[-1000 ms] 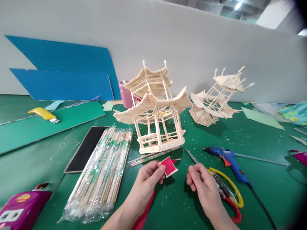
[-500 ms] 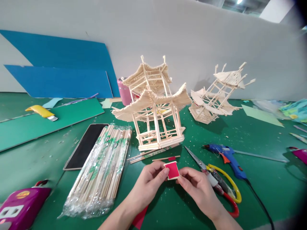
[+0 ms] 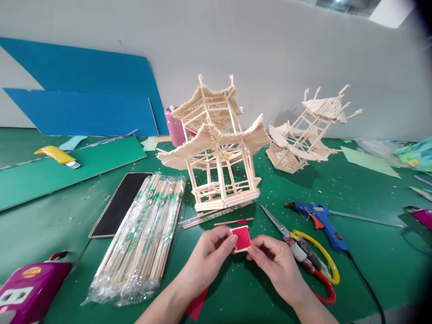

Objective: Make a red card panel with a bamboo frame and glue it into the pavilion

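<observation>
Since the frame one second ago, the right hand (image 3: 275, 265) has closed in on the red square card (image 3: 242, 238), which the left hand (image 3: 207, 258) alone held then. Head view: both hands' fingers pinch the card narrowly, left edge and right edge, just in front of the stick pagoda (image 3: 219, 157). The card is flat, thin, apparently white-bordered. Scissors (image 3: 303, 256) lie right of the card on the green surface (image 3: 371, 252).

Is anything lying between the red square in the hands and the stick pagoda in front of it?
Yes. A thin stick with a red tab and loose sticks lie between the red square and the pagoda.
</observation>
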{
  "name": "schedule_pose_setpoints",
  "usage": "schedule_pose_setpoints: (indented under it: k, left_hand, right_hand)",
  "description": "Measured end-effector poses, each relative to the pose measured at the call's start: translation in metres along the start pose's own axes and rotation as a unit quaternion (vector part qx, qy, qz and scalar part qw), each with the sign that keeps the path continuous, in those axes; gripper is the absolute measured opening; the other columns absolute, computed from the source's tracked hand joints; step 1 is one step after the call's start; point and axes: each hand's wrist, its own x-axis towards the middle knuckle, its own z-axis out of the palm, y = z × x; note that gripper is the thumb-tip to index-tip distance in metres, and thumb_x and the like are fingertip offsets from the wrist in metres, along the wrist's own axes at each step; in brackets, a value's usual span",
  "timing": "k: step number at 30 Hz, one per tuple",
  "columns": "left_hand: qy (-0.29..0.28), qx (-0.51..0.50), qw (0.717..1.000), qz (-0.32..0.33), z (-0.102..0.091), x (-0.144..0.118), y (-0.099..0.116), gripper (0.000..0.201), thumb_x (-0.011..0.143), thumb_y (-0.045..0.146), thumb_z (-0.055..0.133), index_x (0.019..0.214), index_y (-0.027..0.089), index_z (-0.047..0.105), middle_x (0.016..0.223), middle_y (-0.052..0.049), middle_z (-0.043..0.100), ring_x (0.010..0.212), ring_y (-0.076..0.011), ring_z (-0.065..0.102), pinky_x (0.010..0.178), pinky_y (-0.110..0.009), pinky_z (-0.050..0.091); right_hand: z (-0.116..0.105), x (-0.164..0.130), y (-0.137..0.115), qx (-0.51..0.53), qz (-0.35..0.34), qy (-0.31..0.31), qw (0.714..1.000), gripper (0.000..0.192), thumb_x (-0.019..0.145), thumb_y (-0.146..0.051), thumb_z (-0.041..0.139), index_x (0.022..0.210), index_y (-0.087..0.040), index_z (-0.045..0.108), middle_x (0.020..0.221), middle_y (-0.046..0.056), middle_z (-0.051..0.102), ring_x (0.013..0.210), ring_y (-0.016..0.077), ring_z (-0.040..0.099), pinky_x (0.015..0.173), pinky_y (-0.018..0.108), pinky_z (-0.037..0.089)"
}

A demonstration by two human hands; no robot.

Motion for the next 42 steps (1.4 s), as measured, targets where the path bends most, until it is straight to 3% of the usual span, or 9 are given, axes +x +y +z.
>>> schedule_pose_setpoints:
  k: [12,16,26,32,34,38,42]
  left_hand:
    - [-0.008,-0.097,0.995,-0.014,0.004,-0.001,0.004,0.024,0.080,0.033,0.053,0.075,0.012,0.061,0.071,-0.004,0.058,0.069,-0.0147,0.048,0.066,-0.026,0.037]
    - [0.001,-0.079,0.997,-0.011,0.007,-0.002,0.003,0.019,0.075,0.030,0.061,0.081,0.012,0.063,0.077,-0.006,0.061,0.070,-0.0150,0.050,0.067,-0.026,0.039]
    - [0.009,-0.022,1.000,-0.007,0.008,-0.001,0.001,0.020,0.076,0.030,0.058,0.076,0.010,0.064,0.074,-0.007,0.061,0.067,-0.0158,0.049,0.063,-0.027,0.038]
    - [0.012,-0.057,0.998,-0.030,0.010,0.001,0.002,0.023,0.072,0.033,0.062,0.071,0.009,0.064,0.065,-0.003,0.056,0.060,-0.0121,0.044,0.057,-0.024,0.034]
    - [0.018,-0.087,0.995,-0.036,0.010,0.001,0.000,0.023,0.071,0.033,0.064,0.067,0.010,0.063,0.060,-0.001,0.053,0.057,-0.0107,0.043,0.054,-0.022,0.033]
    - [0.031,-0.185,0.981,-0.056,0.009,0.002,-0.004,0.020,0.070,0.029,0.067,0.064,0.011,0.061,0.057,0.000,0.055,0.055,-0.0102,0.046,0.056,-0.023,0.035]
    - [0.031,-0.270,0.960,-0.066,0.009,0.003,-0.008,0.016,0.071,0.025,0.067,0.064,0.012,0.062,0.058,-0.001,0.058,0.054,-0.0098,0.049,0.056,-0.023,0.036]
  right_hand:
    - [0.004,0.000,0.000,0.048,-0.034,0.024,0.998,0.014,0.082,-0.030,0.056,0.075,-0.020,0.064,0.065,-0.002,0.062,0.063,0.0108,0.056,0.058,0.016,0.042]
    - [0.005,0.001,0.002,0.064,-0.044,0.044,0.996,0.014,0.082,-0.030,0.056,0.077,-0.020,0.065,0.066,-0.001,0.062,0.062,0.0110,0.055,0.057,0.017,0.042]
    - [0.006,0.001,0.002,0.073,-0.038,0.047,0.996,0.017,0.084,-0.033,0.052,0.093,-0.021,0.062,0.073,0.000,0.061,0.065,0.0117,0.053,0.058,0.019,0.042]
    - [0.009,0.002,-0.003,0.093,-0.032,0.034,0.995,0.017,0.084,-0.033,0.052,0.094,-0.020,0.058,0.081,0.002,0.060,0.076,0.0145,0.055,0.067,0.023,0.044]
    - [0.010,0.003,-0.003,0.092,-0.030,0.057,0.994,0.018,0.084,-0.034,0.052,0.095,-0.020,0.055,0.080,0.002,0.059,0.074,0.0140,0.054,0.065,0.023,0.044]
    - [0.008,0.006,0.004,0.038,-0.047,0.174,0.983,0.023,0.086,-0.039,0.047,0.075,-0.020,0.052,0.062,-0.003,0.051,0.055,0.0095,0.045,0.051,0.019,0.038]
    - [0.006,0.005,0.010,0.019,-0.062,0.173,0.983,0.041,0.091,-0.041,0.034,0.057,-0.019,0.041,0.053,-0.003,0.046,0.046,0.0088,0.039,0.046,0.020,0.034]
